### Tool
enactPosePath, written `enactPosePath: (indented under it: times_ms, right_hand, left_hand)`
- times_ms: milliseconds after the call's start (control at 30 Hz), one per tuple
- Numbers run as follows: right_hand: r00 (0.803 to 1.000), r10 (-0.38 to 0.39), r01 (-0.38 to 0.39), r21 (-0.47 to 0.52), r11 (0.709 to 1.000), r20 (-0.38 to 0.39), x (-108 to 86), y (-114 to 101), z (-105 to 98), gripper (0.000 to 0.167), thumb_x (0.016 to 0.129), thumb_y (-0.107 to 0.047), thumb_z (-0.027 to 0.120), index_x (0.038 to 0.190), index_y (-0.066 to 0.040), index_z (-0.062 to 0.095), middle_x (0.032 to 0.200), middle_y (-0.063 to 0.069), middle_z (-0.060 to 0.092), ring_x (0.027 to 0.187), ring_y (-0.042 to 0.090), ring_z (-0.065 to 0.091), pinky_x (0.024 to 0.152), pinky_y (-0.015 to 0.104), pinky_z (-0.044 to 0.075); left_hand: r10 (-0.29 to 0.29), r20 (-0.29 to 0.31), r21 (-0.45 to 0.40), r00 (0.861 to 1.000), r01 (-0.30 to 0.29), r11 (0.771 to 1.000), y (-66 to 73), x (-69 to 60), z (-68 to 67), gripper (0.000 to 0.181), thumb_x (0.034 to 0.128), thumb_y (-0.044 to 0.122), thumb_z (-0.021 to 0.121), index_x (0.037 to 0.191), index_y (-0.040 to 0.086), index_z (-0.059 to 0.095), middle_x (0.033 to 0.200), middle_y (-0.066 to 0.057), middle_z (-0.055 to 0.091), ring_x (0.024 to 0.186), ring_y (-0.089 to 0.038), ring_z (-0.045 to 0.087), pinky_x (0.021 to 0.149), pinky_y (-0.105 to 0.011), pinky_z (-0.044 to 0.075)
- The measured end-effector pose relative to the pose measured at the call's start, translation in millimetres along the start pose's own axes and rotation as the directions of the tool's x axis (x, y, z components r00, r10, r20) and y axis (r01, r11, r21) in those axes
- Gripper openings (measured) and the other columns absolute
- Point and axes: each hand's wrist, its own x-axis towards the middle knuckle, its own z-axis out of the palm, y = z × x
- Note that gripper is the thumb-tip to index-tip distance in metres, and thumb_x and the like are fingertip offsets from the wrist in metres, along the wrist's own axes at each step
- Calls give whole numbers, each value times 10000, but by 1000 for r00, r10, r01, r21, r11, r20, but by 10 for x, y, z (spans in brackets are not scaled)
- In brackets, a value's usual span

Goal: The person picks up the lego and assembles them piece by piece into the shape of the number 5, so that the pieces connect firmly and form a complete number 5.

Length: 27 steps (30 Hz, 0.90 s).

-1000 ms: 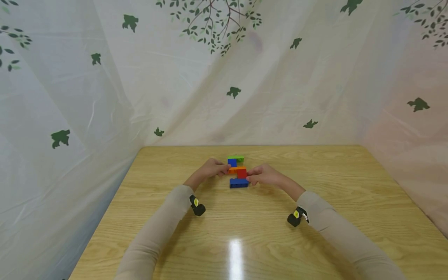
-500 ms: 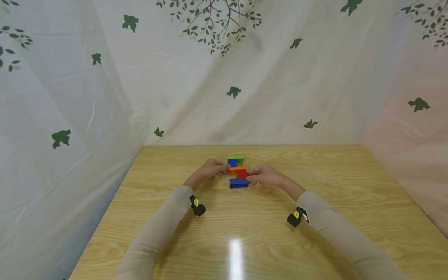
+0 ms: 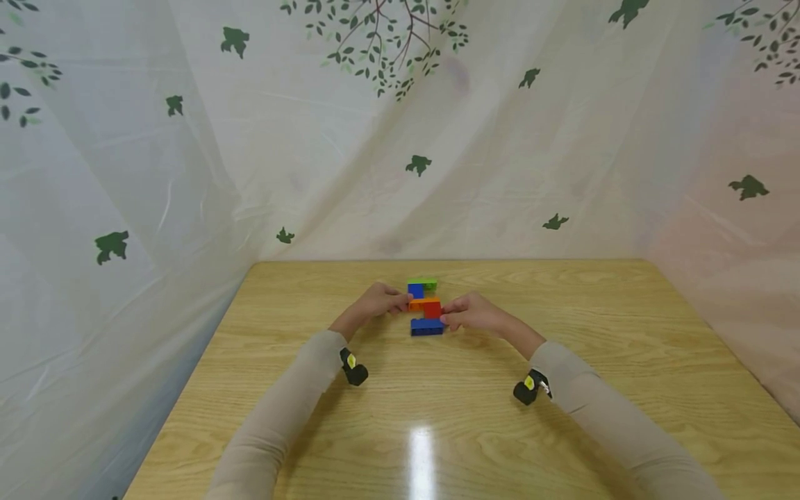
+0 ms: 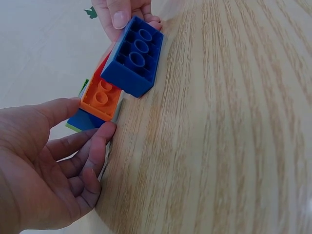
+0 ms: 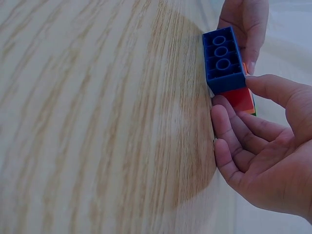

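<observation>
Several toy building bricks lie joined in a zigzag row on the table. Nearest the person is a dark blue brick (image 3: pixel 427 328), its hollow, tubed underside facing the person. Beyond it come a red brick (image 3: pixel 432 310), an orange brick (image 3: pixel 415 305), a blue brick (image 3: pixel 415 291) and a green brick (image 3: pixel 423 283). My left hand (image 3: pixel 378 301) pinches the row at the orange brick (image 4: pixel 101 98) from the left. From the right, my right hand (image 3: pixel 473 312) holds it by the dark blue brick (image 5: pixel 225 61) and red brick (image 5: pixel 240 99), thumb on a dark blue corner.
The wooden table (image 3: pixel 400 389) extends around the bricks on every side. A pale curtain (image 3: pixel 350 194) with printed leaves and birds hangs behind the table and along both sides. Small black cameras (image 3: pixel 355 368) sit on both wrists.
</observation>
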Motion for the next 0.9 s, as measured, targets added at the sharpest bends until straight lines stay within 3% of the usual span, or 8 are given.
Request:
enactPosePath:
  times_ms: [300,900]
  right_hand:
    - [1000,1,-1,-10,1000,-11,7,6,8,446,989,-246,668,1307,65,636,1037,118,769,860,147,685,797,289,511]
    - [1000,2,-2,-21,1000,-16,14,24,10,467,986,-260,674,1315,68,631,1096,140,765,885,154,702,900,386,548]
  left_hand:
    - [-13,-12,-1,1000,13,1000,14,-5,19,346,997,318,665,1012,-12,768,948,-71,737,816,-140,606,738,-206,494]
    - [35,-17,-14,999,-35,999,11,-28,39,296,1003,233,661,1086,-34,759,980,-119,758,790,-128,614,741,-221,509]
